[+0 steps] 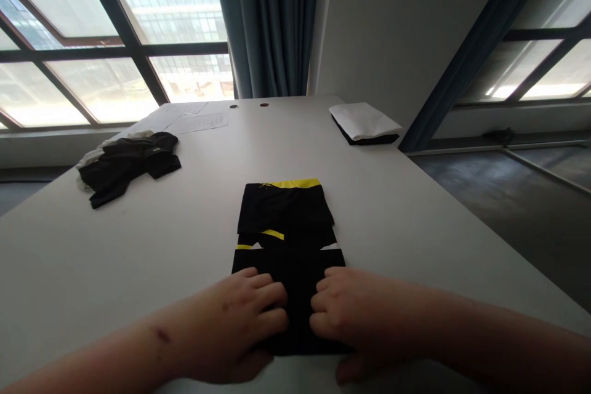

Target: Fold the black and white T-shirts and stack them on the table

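A folded black T-shirt (pixel 286 212) with yellow and white trim lies flat on the table in front of me, its far end showing a yellow band. My left hand (pixel 252 320) is on the left side of its near part, fingers curled into the cloth and thumb low by the near edge. Opposite it, my right hand (pixel 341 314) has its fingers bent on the right side of the same part, its thumb also below the near edge. Both hands appear to grip the fabric, though the fingertips are partly hidden.
The white table (pixel 184 246) holds a crumpled dark garment (pixel 132 163) over pale cloth at left. Printed papers (pixel 198 122) lie at the far left. A folded white-and-black stack (pixel 364 122) sits near the right edge. Blue curtains (pixel 272 24) and windows stand behind.
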Available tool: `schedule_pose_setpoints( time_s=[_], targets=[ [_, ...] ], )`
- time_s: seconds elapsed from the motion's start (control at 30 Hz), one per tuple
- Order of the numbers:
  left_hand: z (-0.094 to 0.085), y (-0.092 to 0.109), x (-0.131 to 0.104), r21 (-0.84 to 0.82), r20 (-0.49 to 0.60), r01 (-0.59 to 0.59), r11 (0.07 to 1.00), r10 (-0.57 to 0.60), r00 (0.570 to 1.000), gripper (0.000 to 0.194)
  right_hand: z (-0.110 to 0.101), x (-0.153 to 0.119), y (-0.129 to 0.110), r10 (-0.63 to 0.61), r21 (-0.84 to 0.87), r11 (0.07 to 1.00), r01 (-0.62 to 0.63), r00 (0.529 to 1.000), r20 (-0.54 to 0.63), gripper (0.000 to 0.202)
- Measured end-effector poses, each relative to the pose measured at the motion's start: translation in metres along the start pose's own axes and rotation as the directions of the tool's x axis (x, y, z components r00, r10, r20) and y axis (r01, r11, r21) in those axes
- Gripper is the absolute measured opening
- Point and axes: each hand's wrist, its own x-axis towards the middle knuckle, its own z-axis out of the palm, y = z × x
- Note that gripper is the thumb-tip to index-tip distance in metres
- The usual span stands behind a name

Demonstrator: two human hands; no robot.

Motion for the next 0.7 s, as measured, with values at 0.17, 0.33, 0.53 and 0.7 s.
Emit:
schedule_pose_setpoints(
  time_s=[0.17,0.33,0.53,0.7],
  targets=[
    [-0.001,-0.007,0.0,0.09,0.047,0.096,0.991,-0.101,0.994,0.02,0.0,0.0,0.0,0.135,0.011,0.991,-0.135,0.991,0.003,0.011],
    [-0.009,-0.033,-0.011,0.098,-0.05,0.225,0.97,-0.221,0.974,0.031,-0.006,-0.012,0.015,0.327,0.006,0.945,-0.328,0.94,-0.097,0.04],
    [-0.008,-0.038,-0.011,0.08,-0.146,0.14,0.987,-0.127,0.981,0.048,-0.008,-0.017,0.029,0.456,-0.031,0.887,-0.462,0.884,-0.104,0.048],
    [0.009,-0.044,0.002,0.194,-0.216,0.032,0.981,0.01,0.976,0.026,-0.014,-0.024,0.044,0.493,0.011,0.869,-0.494,0.865,-0.094,0.04]
  ],
)
